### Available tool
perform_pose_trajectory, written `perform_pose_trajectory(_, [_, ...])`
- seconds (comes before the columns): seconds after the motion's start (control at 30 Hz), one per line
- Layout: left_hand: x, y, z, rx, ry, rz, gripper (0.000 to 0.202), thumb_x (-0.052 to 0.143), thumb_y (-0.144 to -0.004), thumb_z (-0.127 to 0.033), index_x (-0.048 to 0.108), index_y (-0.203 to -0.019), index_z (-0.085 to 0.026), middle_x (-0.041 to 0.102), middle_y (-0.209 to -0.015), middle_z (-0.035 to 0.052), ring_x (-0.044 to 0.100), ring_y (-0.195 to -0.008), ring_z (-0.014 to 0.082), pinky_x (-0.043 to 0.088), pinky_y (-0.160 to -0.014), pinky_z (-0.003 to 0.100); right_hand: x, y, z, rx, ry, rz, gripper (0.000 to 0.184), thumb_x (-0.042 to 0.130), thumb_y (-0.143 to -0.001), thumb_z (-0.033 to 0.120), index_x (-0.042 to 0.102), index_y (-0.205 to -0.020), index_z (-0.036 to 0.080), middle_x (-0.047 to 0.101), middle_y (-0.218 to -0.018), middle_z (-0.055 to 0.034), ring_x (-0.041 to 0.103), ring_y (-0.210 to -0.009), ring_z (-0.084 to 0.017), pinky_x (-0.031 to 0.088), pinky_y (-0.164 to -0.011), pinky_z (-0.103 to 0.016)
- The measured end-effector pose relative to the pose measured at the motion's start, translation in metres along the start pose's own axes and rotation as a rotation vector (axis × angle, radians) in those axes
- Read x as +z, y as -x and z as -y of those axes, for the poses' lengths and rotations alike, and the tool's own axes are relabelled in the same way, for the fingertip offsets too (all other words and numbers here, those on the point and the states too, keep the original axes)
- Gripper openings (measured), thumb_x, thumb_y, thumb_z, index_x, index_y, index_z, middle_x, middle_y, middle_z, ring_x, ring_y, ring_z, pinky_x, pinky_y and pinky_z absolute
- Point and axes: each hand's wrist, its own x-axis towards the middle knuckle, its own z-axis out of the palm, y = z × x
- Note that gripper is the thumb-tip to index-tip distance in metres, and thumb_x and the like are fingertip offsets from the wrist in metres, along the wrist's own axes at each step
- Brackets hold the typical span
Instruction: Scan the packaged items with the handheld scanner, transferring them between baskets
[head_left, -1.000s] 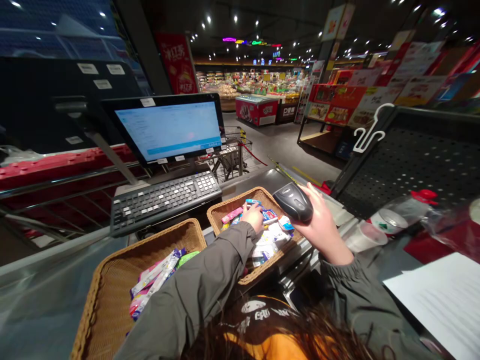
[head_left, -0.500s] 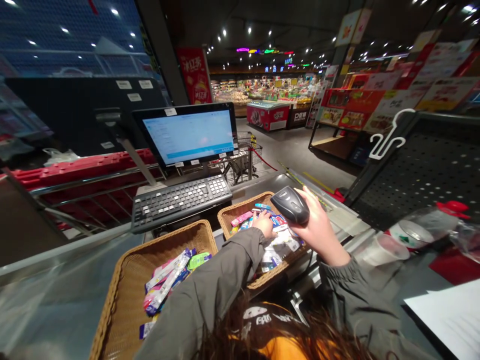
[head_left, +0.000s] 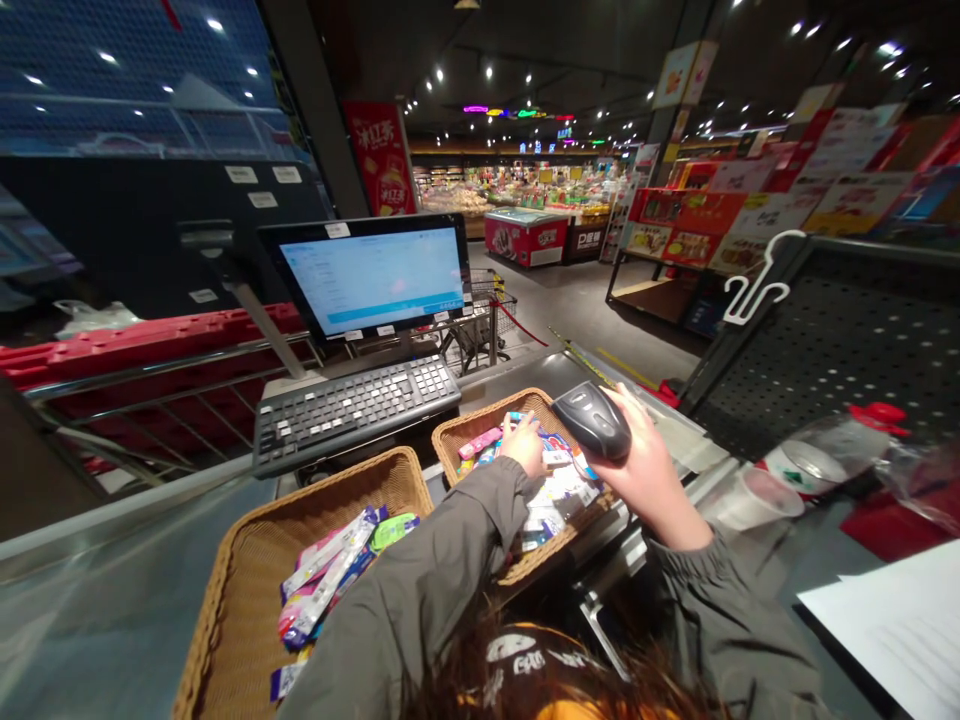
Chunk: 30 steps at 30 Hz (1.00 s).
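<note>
My right hand (head_left: 645, 470) is closed round a black barcode scanner (head_left: 592, 418), held over the right edge of the far wicker basket (head_left: 459, 435). My left hand (head_left: 522, 443) reaches into that basket, fingers curled on a small packet among several colourful packets (head_left: 559, 490); which one it grips is hidden. A nearer, larger wicker basket (head_left: 247, 580) holds more packets (head_left: 330, 570) below my left sleeve.
A keyboard (head_left: 352, 410) and lit monitor (head_left: 375, 275) stand behind the baskets. A black perforated panel (head_left: 840, 340) rises on the right, with cups (head_left: 757, 495), a red-capped bottle (head_left: 832, 445) and white paper (head_left: 892, 620) beside it. Shop aisles lie beyond.
The view shifted slightly. My left hand stays in the far basket on the packets; the scanner hand has dropped a little toward it.
</note>
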Motion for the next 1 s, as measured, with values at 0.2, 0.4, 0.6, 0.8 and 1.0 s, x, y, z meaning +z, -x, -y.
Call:
perform_pose_trajectory(0.2, [-0.089,0.041,0.038,0.091,-0.122,-0.403,0.012,0.064,-0.082,-0.027,0.071,-0.085,-0.018,0.049,-0.149,0.0107,0.031,-0.147,0.032,0.006,-0.12,0.068,-0.004,-0.006,0.008,-0.07,0.018,-0.101,0.065,0.065,-0.084,0.046,0.048,-0.138,0.016,0.053,-0.139,-0.0204,0.034,-0.144,-0.041,0.03,-0.115,-0.065])
perform_pose_trajectory(0.4, [-0.153,0.114,0.071,-0.02,-0.23,-0.59,0.008,0.065,-0.083,-0.028,0.066,-0.08,-0.02,0.046,-0.152,0.0096,0.033,-0.147,0.0314,0.004,-0.12,0.067,0.0,-0.026,0.05,-0.154,-0.039,-0.137,0.074,0.065,-0.083,0.042,0.036,-0.147,0.018,0.046,-0.146,-0.0194,0.027,-0.147,-0.043,0.026,-0.115,-0.068])
perform_pose_trajectory(0.6, [-0.179,0.173,0.089,-0.156,-0.267,-0.654,0.01,0.065,-0.084,-0.031,0.068,-0.083,-0.021,0.046,-0.152,0.01,0.033,-0.147,0.0321,0.005,-0.119,0.067,0.016,-0.041,0.096,-0.306,-0.093,-0.059,0.067,0.063,-0.084,0.041,0.04,-0.143,0.02,0.045,-0.147,-0.0193,0.024,-0.148,-0.043,0.024,-0.116,-0.069])
perform_pose_trajectory(0.8, [-0.197,0.217,0.098,-0.266,-0.332,-0.698,0.009,0.062,-0.085,-0.029,0.066,-0.084,-0.021,0.045,-0.153,0.0087,0.03,-0.148,0.0306,0.006,-0.12,0.066,0.032,-0.041,0.123,-0.42,-0.138,0.016,0.045,0.061,-0.085,0.04,0.057,-0.125,0.019,0.041,-0.151,-0.0192,0.019,-0.149,-0.043,0.022,-0.116,-0.071])
perform_pose_trajectory(1.0, [-0.205,0.242,0.105,-0.31,-0.361,-0.728,0.008,0.064,-0.085,-0.029,0.067,-0.086,-0.021,0.046,-0.153,0.0098,0.032,-0.147,0.032,0.007,-0.119,0.067,0.044,-0.037,0.142,-0.474,-0.16,0.058,0.043,0.062,-0.084,0.037,0.059,-0.123,0.018,0.041,-0.15,-0.0199,0.019,-0.149,-0.044,0.024,-0.114,-0.073])
